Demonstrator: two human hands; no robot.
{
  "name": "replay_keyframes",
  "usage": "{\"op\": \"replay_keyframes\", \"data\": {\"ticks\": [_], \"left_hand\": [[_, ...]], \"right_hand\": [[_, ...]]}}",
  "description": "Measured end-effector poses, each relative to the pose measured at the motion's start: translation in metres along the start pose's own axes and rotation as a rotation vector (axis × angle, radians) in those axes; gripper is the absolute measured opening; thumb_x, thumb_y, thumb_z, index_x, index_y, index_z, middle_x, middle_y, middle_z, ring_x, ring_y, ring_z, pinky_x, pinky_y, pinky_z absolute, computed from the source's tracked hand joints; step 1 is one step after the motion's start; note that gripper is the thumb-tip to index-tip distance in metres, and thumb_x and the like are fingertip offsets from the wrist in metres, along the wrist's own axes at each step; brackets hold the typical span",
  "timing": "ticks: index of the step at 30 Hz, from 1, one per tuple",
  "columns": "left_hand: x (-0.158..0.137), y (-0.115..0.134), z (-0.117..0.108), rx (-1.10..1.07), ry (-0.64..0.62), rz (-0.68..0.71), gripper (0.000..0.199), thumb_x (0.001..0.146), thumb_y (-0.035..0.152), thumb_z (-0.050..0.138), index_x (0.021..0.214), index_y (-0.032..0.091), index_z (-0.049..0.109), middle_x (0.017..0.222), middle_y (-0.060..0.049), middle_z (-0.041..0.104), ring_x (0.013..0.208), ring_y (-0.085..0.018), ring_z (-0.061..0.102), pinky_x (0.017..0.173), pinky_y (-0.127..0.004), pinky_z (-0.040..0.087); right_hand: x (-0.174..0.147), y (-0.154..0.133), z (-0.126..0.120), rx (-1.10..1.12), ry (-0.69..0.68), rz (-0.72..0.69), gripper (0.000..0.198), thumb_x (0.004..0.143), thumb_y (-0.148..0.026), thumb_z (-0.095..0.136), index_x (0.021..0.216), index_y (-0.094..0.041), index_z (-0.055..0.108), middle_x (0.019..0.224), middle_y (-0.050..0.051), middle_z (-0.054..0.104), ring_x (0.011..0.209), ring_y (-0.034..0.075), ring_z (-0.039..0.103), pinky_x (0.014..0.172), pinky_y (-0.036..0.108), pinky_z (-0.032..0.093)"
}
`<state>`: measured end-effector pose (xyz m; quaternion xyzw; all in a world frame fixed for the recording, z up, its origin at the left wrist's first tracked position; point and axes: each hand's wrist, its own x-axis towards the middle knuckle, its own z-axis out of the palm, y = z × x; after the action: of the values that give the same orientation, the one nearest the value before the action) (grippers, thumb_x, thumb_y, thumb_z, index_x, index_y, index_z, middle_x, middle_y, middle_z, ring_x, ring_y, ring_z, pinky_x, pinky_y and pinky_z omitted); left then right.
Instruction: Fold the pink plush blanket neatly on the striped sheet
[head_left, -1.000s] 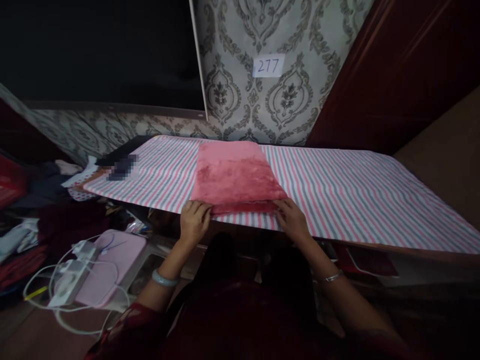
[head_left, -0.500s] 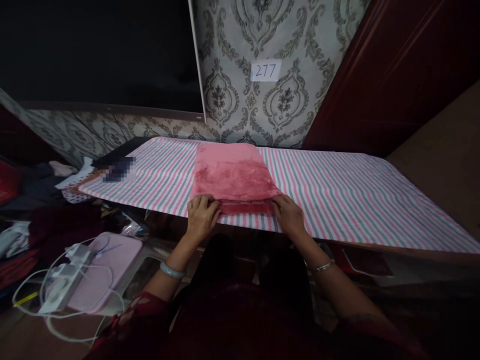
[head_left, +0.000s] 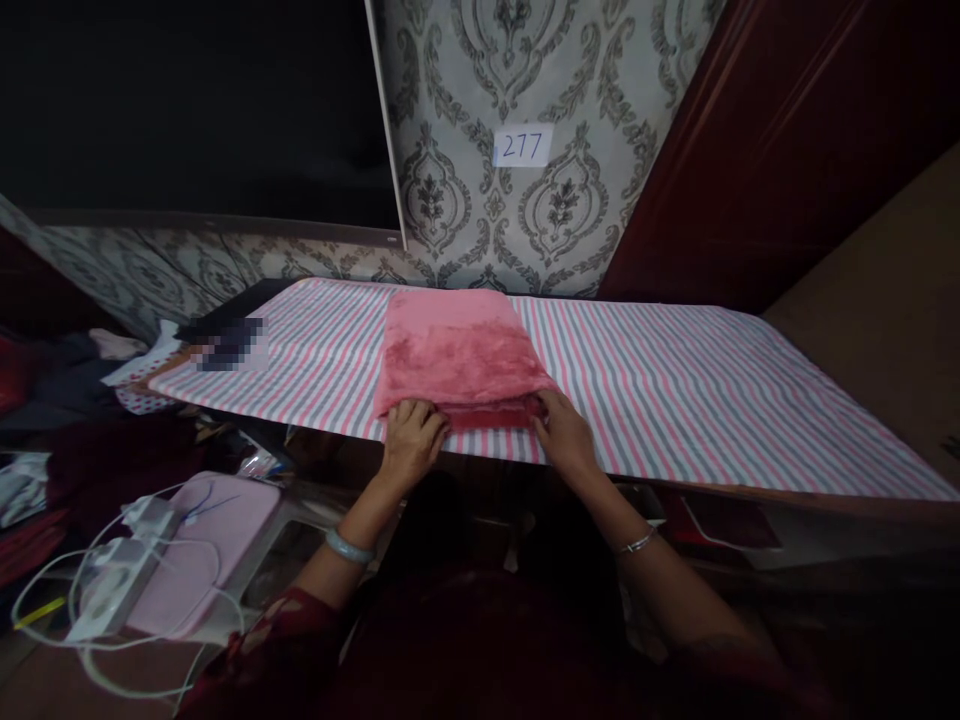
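A folded pink plush cloth [head_left: 461,345] lies flat in layers on a table covered with a striped sheet [head_left: 652,380]. At its near left corner, my left hand [head_left: 412,438] has its fingers curled in on the front edge. My right hand [head_left: 568,435] pinches the near right corner, thumb turned inward. Between the hands, the lower layers show beneath the top fold. My fingertips are partly hidden by the cloth and by the backs of my hands.
A dark screen [head_left: 202,120] stands at the back left before a patterned wall bearing a paper numbered 277 [head_left: 523,146]. A power strip [head_left: 124,580] with loose white cables rests on a pink stool [head_left: 217,560] at lower left. Clothes [head_left: 97,460] are heaped beyond it.
My hands have come slightly closer together along the cloth's front edge, the left one shifting right and the right one left. The whole view has shifted a little.
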<state>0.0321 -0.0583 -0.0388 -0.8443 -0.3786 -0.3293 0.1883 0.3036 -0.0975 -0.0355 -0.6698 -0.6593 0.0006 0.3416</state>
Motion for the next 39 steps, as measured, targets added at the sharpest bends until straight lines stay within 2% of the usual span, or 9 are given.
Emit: {"op": "replay_keyframes", "data": {"ticks": [4,7,12,16,19,25,30,34,39], "left_hand": [[0.002,0.003,0.005,0.013,-0.010,-0.050,0.018,0.095,0.028,0.059,0.103,0.019,0.072,0.093,-0.011,0.064,0.092,-0.027,0.050,0.075,-0.040,0.034],[0.005,0.003,0.005,0.006,-0.015,-0.065,0.020,0.095,0.031,0.059,0.101,0.019,0.074,0.094,-0.011,0.064,0.092,-0.027,0.050,0.076,-0.041,0.035],[0.013,-0.001,0.002,-0.034,-0.057,-0.106,0.024,0.094,0.034,0.061,0.107,0.020,0.074,0.098,-0.011,0.064,0.093,-0.028,0.051,0.076,-0.041,0.035],[0.022,-0.005,0.003,-0.034,-0.066,-0.139,0.019,0.092,0.033,0.064,0.099,0.020,0.076,0.095,-0.011,0.064,0.092,-0.028,0.051,0.075,-0.040,0.034],[0.029,-0.007,0.003,-0.035,-0.063,-0.149,0.014,0.092,0.029,0.065,0.088,0.020,0.075,0.092,-0.009,0.065,0.090,-0.027,0.051,0.074,-0.040,0.034],[0.035,-0.011,0.006,-0.011,-0.055,-0.174,0.016,0.093,0.027,0.063,0.083,0.019,0.072,0.091,-0.010,0.065,0.090,-0.027,0.051,0.075,-0.041,0.033],[0.029,-0.014,0.010,0.006,-0.059,-0.107,0.020,0.096,0.030,0.058,0.089,0.019,0.073,0.095,-0.011,0.067,0.090,-0.027,0.051,0.075,-0.042,0.033],[0.019,-0.020,0.008,-0.030,-0.054,-0.019,0.024,0.096,0.037,0.058,0.098,0.019,0.074,0.100,-0.012,0.066,0.092,-0.028,0.051,0.076,-0.041,0.034],[0.017,-0.026,0.003,-0.113,-0.119,0.021,0.027,0.094,0.040,0.061,0.108,0.022,0.074,0.106,-0.012,0.064,0.097,-0.028,0.052,0.079,-0.042,0.037]], "right_hand": [[0.003,0.000,0.002,0.085,0.051,-0.021,0.029,0.084,-0.014,0.045,0.104,-0.022,0.065,0.102,0.009,0.067,0.087,0.024,0.063,0.074,0.034,0.049],[0.010,0.003,0.004,0.288,0.091,0.009,0.021,0.081,-0.019,0.048,0.093,-0.022,0.065,0.091,0.006,0.069,0.084,0.023,0.064,0.076,0.035,0.051],[0.032,0.001,0.004,0.776,0.089,0.240,0.025,0.077,-0.040,0.057,0.092,-0.021,0.063,0.068,0.000,0.063,0.056,0.017,0.059,0.052,0.029,0.048],[0.048,-0.004,0.001,0.944,0.064,0.259,0.030,0.074,-0.041,0.061,0.094,-0.020,0.063,0.071,0.001,0.064,0.059,0.019,0.063,0.050,0.030,0.052],[0.053,-0.003,-0.002,0.866,0.087,0.159,0.025,0.079,-0.036,0.057,0.096,-0.020,0.066,0.078,0.003,0.066,0.063,0.020,0.063,0.055,0.033,0.054],[0.047,0.009,-0.003,0.406,0.229,-0.247,0.024,0.092,-0.020,0.047,0.092,-0.023,0.071,0.086,0.005,0.061,0.083,0.021,0.061,0.078,0.036,0.055],[0.042,0.017,0.003,0.340,0.212,-0.329,0.027,0.092,-0.013,0.047,0.095,-0.024,0.072,0.090,0.006,0.059,0.085,0.021,0.061,0.079,0.035,0.055],[0.039,0.023,0.006,0.354,0.174,-0.374,0.023,0.091,-0.015,0.052,0.101,-0.023,0.070,0.101,0.008,0.059,0.094,0.022,0.062,0.082,0.037,0.057],[0.037,0.028,0.003,0.302,0.053,-0.408,0.025,0.090,-0.018,0.054,0.109,-0.022,0.069,0.110,0.010,0.055,0.103,0.024,0.059,0.087,0.040,0.057]]}}
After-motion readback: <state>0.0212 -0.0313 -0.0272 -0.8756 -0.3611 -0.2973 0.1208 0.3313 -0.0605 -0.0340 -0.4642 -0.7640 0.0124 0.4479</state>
